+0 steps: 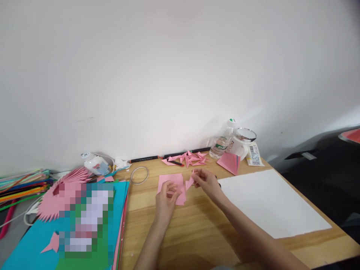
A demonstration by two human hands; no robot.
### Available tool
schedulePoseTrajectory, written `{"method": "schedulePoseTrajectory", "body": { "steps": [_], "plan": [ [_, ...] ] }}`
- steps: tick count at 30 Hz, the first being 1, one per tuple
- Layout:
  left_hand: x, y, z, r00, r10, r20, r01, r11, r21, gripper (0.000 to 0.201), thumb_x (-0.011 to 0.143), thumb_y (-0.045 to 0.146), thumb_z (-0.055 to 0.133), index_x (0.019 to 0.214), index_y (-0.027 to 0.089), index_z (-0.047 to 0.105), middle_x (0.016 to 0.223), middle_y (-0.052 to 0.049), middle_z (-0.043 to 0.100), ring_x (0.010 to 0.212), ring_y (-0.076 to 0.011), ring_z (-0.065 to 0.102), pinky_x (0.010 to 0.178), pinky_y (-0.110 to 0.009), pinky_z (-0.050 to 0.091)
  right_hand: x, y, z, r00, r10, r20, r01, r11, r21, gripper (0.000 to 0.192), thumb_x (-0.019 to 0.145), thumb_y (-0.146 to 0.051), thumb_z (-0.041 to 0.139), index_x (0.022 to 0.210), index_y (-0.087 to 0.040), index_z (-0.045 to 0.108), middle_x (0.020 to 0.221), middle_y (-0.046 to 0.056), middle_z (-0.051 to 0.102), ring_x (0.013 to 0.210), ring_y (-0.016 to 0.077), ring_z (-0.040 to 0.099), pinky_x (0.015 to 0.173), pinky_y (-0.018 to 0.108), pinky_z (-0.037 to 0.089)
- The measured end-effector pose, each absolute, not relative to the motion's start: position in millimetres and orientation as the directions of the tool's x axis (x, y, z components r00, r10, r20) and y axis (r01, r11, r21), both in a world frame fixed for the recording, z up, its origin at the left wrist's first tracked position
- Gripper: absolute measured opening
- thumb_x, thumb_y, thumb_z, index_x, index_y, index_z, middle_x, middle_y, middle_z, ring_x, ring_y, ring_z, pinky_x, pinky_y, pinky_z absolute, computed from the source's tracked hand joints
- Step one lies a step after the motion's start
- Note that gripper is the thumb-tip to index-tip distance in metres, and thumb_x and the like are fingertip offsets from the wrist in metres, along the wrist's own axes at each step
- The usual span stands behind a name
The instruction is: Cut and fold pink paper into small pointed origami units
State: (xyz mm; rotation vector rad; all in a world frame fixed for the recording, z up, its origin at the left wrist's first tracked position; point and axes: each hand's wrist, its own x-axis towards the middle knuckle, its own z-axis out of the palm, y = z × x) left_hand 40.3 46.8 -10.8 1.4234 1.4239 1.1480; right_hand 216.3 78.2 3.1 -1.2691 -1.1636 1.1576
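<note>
My right hand (206, 182) pinches a small folded pink paper piece (189, 183) between thumb and fingers. Its pointed end sticks up by the fingertips. To the left, my left hand (168, 197) hovers over or rests on a stack of pink paper sheets (164, 180); which of the two I cannot tell. Its fingers are loosely curled, apart from the thumb, with nothing visible between them. Behind both hands lies a heap of folded pink paper pieces (194, 159). A dark round object, partly hidden, shows just beyond my right hand.
A large white sheet (270, 202) covers the right side of the wooden table (157, 240). Behind it stand a water bottle (221, 146), a white mug (239, 147) and a pink paper cone (229, 163). At left are a pink pleated paper ring (46, 202), blue folders (30, 243) and a bangle-like ring (132, 176).
</note>
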Motion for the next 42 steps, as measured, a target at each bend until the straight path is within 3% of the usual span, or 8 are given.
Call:
{"method": "schedulePoseTrajectory", "body": {
  "steps": [5,9,12,18,29,32,37,42],
  "plan": [
    [26.6,53.0,-21.5,0.075,0.951,0.3,0.654,-0.274,0.705,0.044,0.064,0.026,0.074,0.106,0.022,0.059,0.117,-0.01,0.063,0.119,-0.0304,0.052,0.102,-0.049,0.038,243.2,117.8,-0.9,0.249,0.968,0.025,0.058,0.011,-0.998,0.049,0.068,-0.053,0.064,0.095,-0.014,0.053,0.069,0.005,0.063,0.061,0.0189,0.062,0.062,0.036,0.054],
    [25.9,54.1,-26.1,0.289,0.95,0.12,0.785,-0.306,0.539,0.085,0.046,0.037,0.085,0.123,0.02,0.052,0.137,-0.017,0.047,0.133,-0.0375,0.031,0.108,-0.059,0.019,252.8,125.9,-2.3,0.45,0.887,0.106,0.134,0.051,-0.99,0.059,0.076,-0.05,0.056,0.12,-0.014,0.04,0.111,0.017,0.058,0.092,0.0227,0.062,0.08,0.04,0.05],
    [27.0,52.3,-27.8,0.329,0.943,0.046,0.806,-0.306,0.506,0.097,0.041,0.042,0.087,0.127,0.019,0.05,0.141,-0.02,0.041,0.135,-0.0396,0.024,0.107,-0.062,0.016,240.1,106.0,-9.5,0.397,0.898,0.188,0.305,0.064,-0.95,0.049,0.08,-0.05,0.05,0.113,-0.015,0.048,0.113,0.017,0.057,0.096,0.0234,0.058,0.078,0.037,0.049],
    [26.4,50.0,-30.3,0.306,0.948,0.091,0.821,-0.311,0.478,0.07,0.06,0.038,0.08,0.122,0.018,0.054,0.139,-0.018,0.045,0.135,-0.0352,0.027,0.109,-0.057,0.021,211.5,58.5,-26.6,0.116,0.988,0.106,0.452,0.043,-0.891,0.033,0.08,-0.046,0.052,0.065,-0.019,0.058,0.063,0.005,0.063,0.055,0.0185,0.053,0.053,0.029,0.039],
    [26.4,50.6,-36.5,0.183,0.938,0.294,0.755,-0.326,0.569,0.012,0.082,0.021,0.059,0.092,0.017,0.065,0.113,-0.011,0.065,0.123,-0.0303,0.048,0.104,-0.052,0.033,217.6,75.3,-34.5,0.043,0.997,0.063,0.361,0.044,-0.931,0.034,0.079,-0.049,0.052,0.067,-0.018,0.055,0.063,0.002,0.057,0.058,0.0167,0.048,0.055,0.027,0.036],
    [26.9,51.1,-39.9,0.126,0.905,0.406,0.727,-0.362,0.583,0.015,0.083,0.014,0.051,0.086,0.016,0.066,0.101,-0.011,0.07,0.113,-0.0296,0.057,0.099,-0.053,0.039,209.3,67.9,-32.1,0.064,0.996,0.055,0.274,0.035,-0.961,0.035,0.076,-0.051,0.055,0.077,-0.017,0.057,0.07,0.003,0.059,0.059,0.0165,0.052,0.055,0.027,0.041],
    [28.2,49.6,-34.5,0.073,0.871,0.486,0.719,-0.384,0.58,0.019,0.087,0.013,0.045,0.085,0.018,0.064,0.091,-0.008,0.071,0.104,-0.0269,0.06,0.094,-0.052,0.042,192.0,58.2,-27.0,0.082,0.997,-0.007,0.106,-0.015,-0.994,0.046,0.079,-0.059,0.05,0.061,-0.017,0.055,0.058,0.003,0.056,0.052,0.0162,0.052,0.05,0.028,0.043],
    [28.7,45.9,-19.3,-0.035,0.64,0.768,0.691,-0.539,0.481,0.015,0.085,0.009,0.051,0.091,0.017,0.062,0.089,-0.007,0.07,0.091,-0.02,0.063,0.089,-0.043,0.046,180.9,54.0,-28.0,0.006,0.997,-0.075,-0.099,-0.074,-0.992,0.048,0.076,-0.064,0.054,0.078,-0.017,0.062,0.07,0.007,0.065,0.059,0.0199,0.061,0.057,0.034,0.051]
  ]
}}
